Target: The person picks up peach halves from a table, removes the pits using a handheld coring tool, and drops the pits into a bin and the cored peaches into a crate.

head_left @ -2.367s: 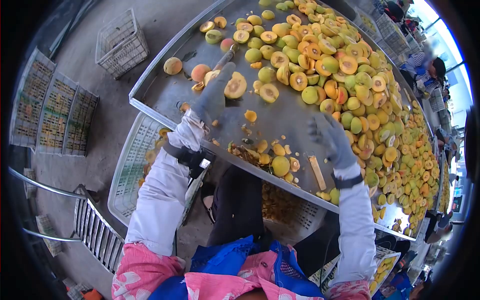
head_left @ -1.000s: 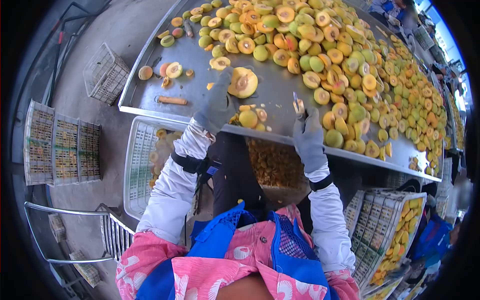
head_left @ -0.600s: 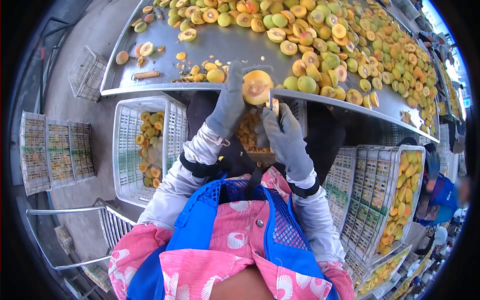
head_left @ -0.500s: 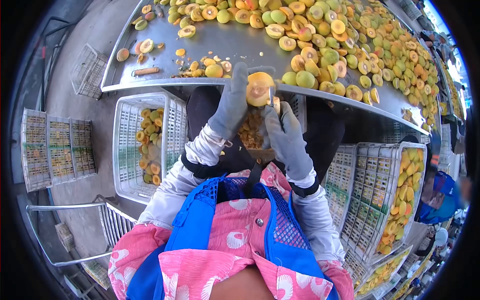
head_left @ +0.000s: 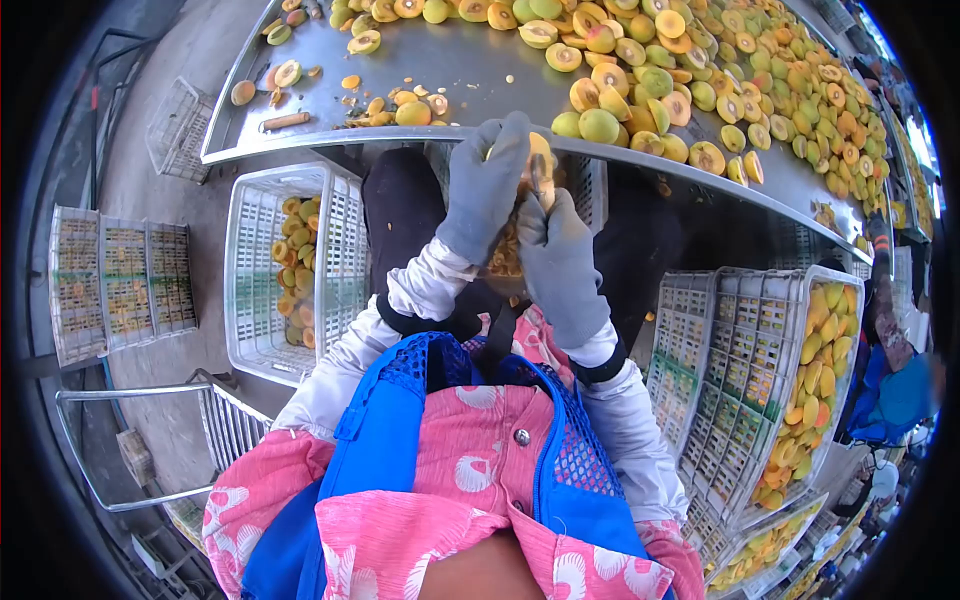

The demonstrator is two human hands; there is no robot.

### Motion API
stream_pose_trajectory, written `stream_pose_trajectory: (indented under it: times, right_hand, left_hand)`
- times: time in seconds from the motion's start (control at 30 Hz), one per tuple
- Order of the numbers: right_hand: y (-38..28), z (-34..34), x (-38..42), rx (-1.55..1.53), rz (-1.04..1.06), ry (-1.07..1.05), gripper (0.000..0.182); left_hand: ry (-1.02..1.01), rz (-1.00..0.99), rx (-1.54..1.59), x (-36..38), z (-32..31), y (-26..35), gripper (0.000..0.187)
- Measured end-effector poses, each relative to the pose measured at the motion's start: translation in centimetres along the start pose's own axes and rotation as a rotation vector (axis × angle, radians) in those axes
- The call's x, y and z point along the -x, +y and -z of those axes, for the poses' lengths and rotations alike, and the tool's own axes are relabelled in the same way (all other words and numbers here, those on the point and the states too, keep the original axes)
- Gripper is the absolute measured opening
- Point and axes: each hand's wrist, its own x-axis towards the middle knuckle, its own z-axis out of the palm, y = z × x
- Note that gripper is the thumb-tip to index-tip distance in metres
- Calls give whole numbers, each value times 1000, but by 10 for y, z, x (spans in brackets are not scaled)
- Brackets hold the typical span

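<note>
Both hands wear grey gloves and meet just in front of the metal table [head_left: 460, 95]. My left hand [head_left: 480, 190] is wrapped round a yellow peach half [head_left: 541, 155], its cut side turned to the right and partly hidden by the fingers. My right hand [head_left: 560, 260] is closed on a small pitting knife [head_left: 543, 188] with a light handle; its metal tip is against the cut face of the peach. Several halved peaches [head_left: 598, 126] lie on the table beyond my hands. Below them, peach scraps [head_left: 503, 262] show between my knees.
A white crate [head_left: 235, 270] with peach halves stands at my left, and a fuller crate [head_left: 750, 345] at my right. A wooden-handled tool [head_left: 287, 121] lies on the table's left part. A metal-framed chair [head_left: 130, 500] is at the lower left. At the far right is another person [head_left: 895, 385].
My left hand has turned the peach half from facing me to edge-on, and its fingers now cover more of it. The knife tip remains at the cut face. The view has shifted slightly.
</note>
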Motion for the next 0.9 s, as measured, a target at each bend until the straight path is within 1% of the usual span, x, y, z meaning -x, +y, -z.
stream_pose_trajectory:
  times: [0.03, 0.07, 0.1, 0.13, 0.17, 0.2, 0.23, 0.27, 0.3, 0.33, 0.37, 0.43, 0.47, 0.5, 0.53, 0.57, 0.6, 0.63, 0.67, 0.7, 0.77, 0.8, 0.87, 0.9]
  right_hand:
    - [2, 1, 0, -9, 13, -12, 26]
    - [5, 1, 0, -16, 25, -26, 27]
    - [9, -1, 1, -10, 18, -29, 27]
    - [9, -4, 0, -69, 28, -24, 29]
    - [7, -6, -1, -130, 39, -19, 30]
    - [4, -1, -1, -130, 40, -21, 30]
    - [-17, 9, -2, -352, -328, -175, 34]
    - [-32, 16, -3, -573, -699, -330, 37]
    - [-36, 20, -4, -578, -698, -334, 37]
    - [-37, 25, -5, -699, -755, -392, 37]
    - [-38, 26, -5, -822, -817, -451, 37]
    - [-34, 25, -7, -858, -848, -457, 39]
    - [-31, 29, -9, -920, -898, -520, 41]
    - [-28, 32, -12, -980, -946, -582, 43]
    - [-27, 35, -16, -1038, -993, -674, 41]
    - [-22, 37, -19, -1038, -993, -675, 41]
    - [-15, 38, -22, -1114, -967, -773, 41]
    - [-13, 37, -25, -1189, -935, -873, 40]
    - [-14, 34, -23, -1157, -891, -837, 41]
    - [-14, 32, -24, -1158, -891, -842, 41]
    - [-8, 27, -26, -1170, -931, -806, 43]
    - [-6, 27, -29, -1171, -930, -804, 43]
    - [1, 27, -27, -1230, -1018, -860, 42]
    - [4, 26, -25, -1230, -1022, -860, 42]
  left_hand:
    - [4, 14, -84, -2, -1, 1, 30]
    - [3, 23, -80, -2, -2, 2, 30]
    - [-12, -2, -173, -3, -3, 5, 30]
    - [-27, -31, -267, -3, -6, 8, 31]
    - [-24, -27, -265, -3, -8, 11, 31]
    - [-42, -93, -334, -3, -12, 13, 31]
    - [-60, -161, -406, -3, -14, 14, 32]
    - [-60, -161, -411, -4, -12, 12, 32]
    - [-146, -31, -229, -6, -9, 8, 32]
    - [-229, 96, -45, -8, -7, 8, 32]
    - [-225, 98, -50, -8, -5, 8, 32]
    - [-277, 253, 6, -11, -3, 10, 35]
    - [-244, 264, -39, -11, -3, 8, 39]
    - [-245, 265, -40, -14, 0, -1, 39]
    - [-244, 120, -170, -18, 1, -6, 40]
    - [-240, -27, -298, -20, 3, -10, 42]
    - [-238, -31, -299, -21, 8, -12, 42]
    - [-312, 49, -147, -17, 7, 0, 41]
    - [-387, 131, 5, -16, 7, 7, 41]
    - [-384, 130, 2, -18, 10, 5, 41]
    - [-349, 233, 16, -22, 15, -9, 47]
    - [-350, 233, 16, -28, 16, -15, 47]
    - [-321, -11, -495, -31, 17, -21, 50]
    - [-319, -8, -494, -30, 20, -22, 50]
